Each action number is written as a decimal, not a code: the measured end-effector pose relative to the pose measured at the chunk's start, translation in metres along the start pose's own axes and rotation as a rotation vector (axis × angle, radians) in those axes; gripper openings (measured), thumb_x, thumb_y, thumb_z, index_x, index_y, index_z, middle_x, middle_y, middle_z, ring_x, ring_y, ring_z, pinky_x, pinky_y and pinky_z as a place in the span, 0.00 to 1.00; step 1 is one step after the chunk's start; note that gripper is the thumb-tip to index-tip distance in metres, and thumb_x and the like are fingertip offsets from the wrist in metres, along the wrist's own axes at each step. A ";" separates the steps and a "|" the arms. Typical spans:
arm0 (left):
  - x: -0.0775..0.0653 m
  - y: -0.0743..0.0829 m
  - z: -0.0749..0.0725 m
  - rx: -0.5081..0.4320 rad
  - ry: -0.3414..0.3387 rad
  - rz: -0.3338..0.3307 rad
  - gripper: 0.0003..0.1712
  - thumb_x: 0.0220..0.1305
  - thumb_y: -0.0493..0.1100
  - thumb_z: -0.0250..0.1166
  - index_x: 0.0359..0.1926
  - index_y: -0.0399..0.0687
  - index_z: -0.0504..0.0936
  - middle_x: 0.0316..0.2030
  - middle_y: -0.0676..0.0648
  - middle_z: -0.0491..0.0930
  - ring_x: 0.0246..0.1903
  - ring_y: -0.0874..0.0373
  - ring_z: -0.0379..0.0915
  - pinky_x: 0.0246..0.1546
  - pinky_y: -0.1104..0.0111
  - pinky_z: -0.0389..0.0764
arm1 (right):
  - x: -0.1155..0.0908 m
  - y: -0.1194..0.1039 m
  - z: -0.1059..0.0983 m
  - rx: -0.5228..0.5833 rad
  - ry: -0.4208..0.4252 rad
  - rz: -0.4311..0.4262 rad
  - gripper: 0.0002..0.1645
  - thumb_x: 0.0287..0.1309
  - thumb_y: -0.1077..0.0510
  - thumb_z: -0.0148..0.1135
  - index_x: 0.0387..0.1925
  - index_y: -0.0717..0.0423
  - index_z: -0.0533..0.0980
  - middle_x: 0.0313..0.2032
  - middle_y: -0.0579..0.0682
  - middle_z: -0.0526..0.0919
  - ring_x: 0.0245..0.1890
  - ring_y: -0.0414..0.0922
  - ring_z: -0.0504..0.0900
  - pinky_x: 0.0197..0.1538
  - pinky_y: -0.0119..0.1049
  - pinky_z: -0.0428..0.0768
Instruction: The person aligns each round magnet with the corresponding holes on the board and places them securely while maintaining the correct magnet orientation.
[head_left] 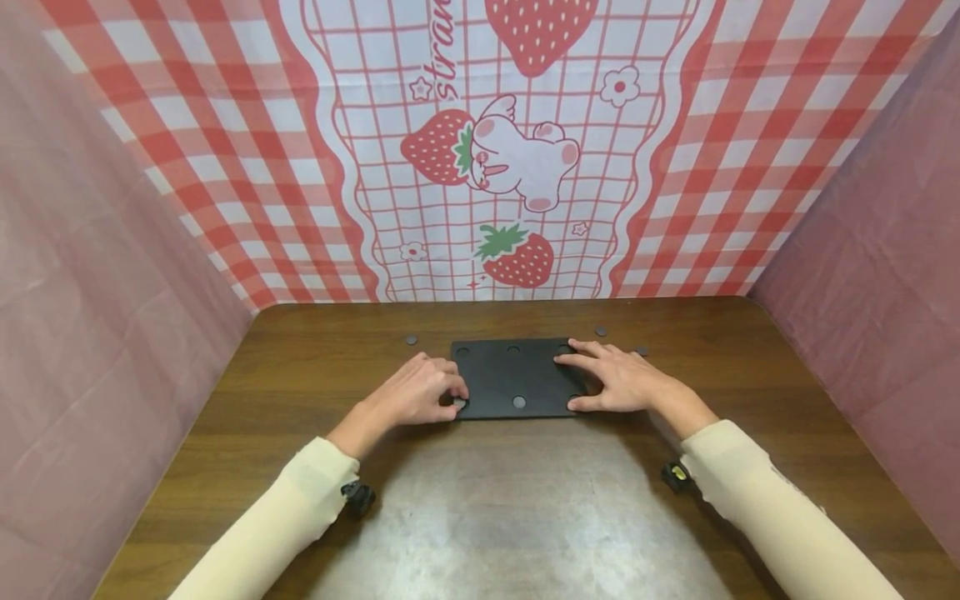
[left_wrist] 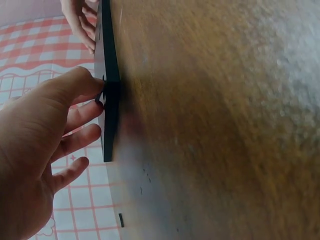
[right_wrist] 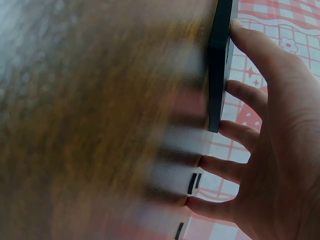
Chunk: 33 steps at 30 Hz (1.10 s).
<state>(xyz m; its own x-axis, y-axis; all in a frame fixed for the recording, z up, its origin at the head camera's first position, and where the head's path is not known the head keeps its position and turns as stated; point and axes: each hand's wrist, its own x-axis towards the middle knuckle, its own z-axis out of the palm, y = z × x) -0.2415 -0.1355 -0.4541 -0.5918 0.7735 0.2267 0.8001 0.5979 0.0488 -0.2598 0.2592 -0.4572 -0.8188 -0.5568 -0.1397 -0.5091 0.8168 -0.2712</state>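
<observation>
A flat black board [head_left: 517, 377] with round recesses lies on the table. At its near left corner my left hand [head_left: 420, 390] pinches a small grey disc [head_left: 460, 403] between thumb and forefinger, right at the recess there. In the left wrist view the disc's edge [left_wrist: 100, 94] shows under the fingertips, so how deep it sits is hard to tell. Another grey disc [head_left: 519, 402] lies in the near middle recess. My right hand [head_left: 618, 379] rests on the board's right end, fingers spread, with the thumb by the near right corner. That hand partly covers the right recesses.
Loose discs lie on the wooden table [head_left: 495, 500]: one disc [head_left: 411, 340] behind the left hand, another disc [head_left: 601, 332] behind the board's right end, and a third disc [head_left: 642, 351] just beyond the right hand. A strawberry-print cloth [head_left: 517, 183] hangs at the back.
</observation>
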 end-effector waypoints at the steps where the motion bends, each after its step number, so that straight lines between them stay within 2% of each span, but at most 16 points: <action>1: 0.000 0.000 0.000 -0.001 -0.001 0.001 0.06 0.65 0.47 0.80 0.42 0.56 0.96 0.37 0.56 0.90 0.40 0.61 0.87 0.43 0.62 0.76 | 0.000 0.000 0.000 0.000 0.000 0.000 0.51 0.71 0.28 0.71 0.86 0.40 0.68 0.89 0.62 0.60 0.82 0.79 0.67 0.70 0.87 0.70; 11: 0.001 0.001 0.001 0.022 -0.009 0.011 0.06 0.66 0.48 0.80 0.42 0.57 0.97 0.38 0.56 0.90 0.41 0.61 0.88 0.43 0.62 0.77 | 0.000 -0.001 0.000 0.007 -0.002 0.003 0.51 0.70 0.28 0.71 0.86 0.40 0.68 0.89 0.62 0.60 0.83 0.79 0.66 0.70 0.87 0.69; 17: 0.001 -0.002 0.005 0.011 0.013 0.021 0.07 0.65 0.48 0.81 0.42 0.56 0.97 0.38 0.55 0.91 0.41 0.60 0.88 0.43 0.62 0.77 | 0.000 -0.002 0.000 0.007 0.001 0.004 0.52 0.70 0.28 0.71 0.86 0.40 0.68 0.89 0.62 0.60 0.83 0.78 0.66 0.70 0.87 0.69; 20: 0.001 -0.007 0.010 -0.005 0.041 0.045 0.07 0.63 0.48 0.81 0.41 0.56 0.97 0.38 0.55 0.91 0.40 0.60 0.88 0.42 0.60 0.78 | -0.001 -0.002 0.000 0.009 0.005 -0.001 0.52 0.69 0.27 0.72 0.86 0.40 0.68 0.89 0.62 0.61 0.83 0.78 0.66 0.70 0.87 0.70; 22: 0.001 -0.019 0.027 -0.013 0.067 0.070 0.07 0.66 0.51 0.79 0.42 0.58 0.96 0.38 0.57 0.90 0.40 0.62 0.87 0.41 0.60 0.77 | -0.001 -0.002 0.000 0.008 0.007 -0.004 0.52 0.69 0.28 0.72 0.86 0.41 0.69 0.89 0.63 0.61 0.82 0.79 0.66 0.69 0.88 0.70; 27: 0.000 -0.025 0.035 -0.028 0.091 0.088 0.07 0.68 0.52 0.76 0.42 0.59 0.96 0.38 0.58 0.89 0.40 0.64 0.86 0.41 0.58 0.76 | 0.000 -0.002 0.000 0.007 0.004 0.001 0.51 0.70 0.28 0.71 0.86 0.40 0.68 0.89 0.62 0.60 0.83 0.78 0.66 0.70 0.88 0.69; 29: 0.000 -0.014 0.020 -0.024 0.080 0.074 0.06 0.65 0.50 0.78 0.41 0.58 0.96 0.37 0.57 0.90 0.39 0.62 0.87 0.41 0.58 0.78 | 0.000 -0.002 0.000 0.006 0.004 0.003 0.51 0.70 0.28 0.72 0.86 0.40 0.68 0.89 0.62 0.60 0.83 0.78 0.66 0.70 0.88 0.69; 33: 0.000 -0.007 0.011 0.003 0.051 0.047 0.06 0.65 0.49 0.80 0.42 0.57 0.97 0.38 0.56 0.91 0.39 0.62 0.87 0.42 0.61 0.77 | 0.001 -0.001 0.001 0.001 0.003 0.004 0.51 0.70 0.29 0.72 0.86 0.40 0.68 0.89 0.62 0.60 0.83 0.79 0.66 0.70 0.88 0.69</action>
<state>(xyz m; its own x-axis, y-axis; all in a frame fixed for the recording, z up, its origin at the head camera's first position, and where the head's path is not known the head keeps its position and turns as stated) -0.2478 -0.1375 -0.4653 -0.5475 0.7892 0.2783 0.8268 0.5615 0.0342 -0.2599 0.2582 -0.4579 -0.8217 -0.5528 -0.1385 -0.5053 0.8191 -0.2716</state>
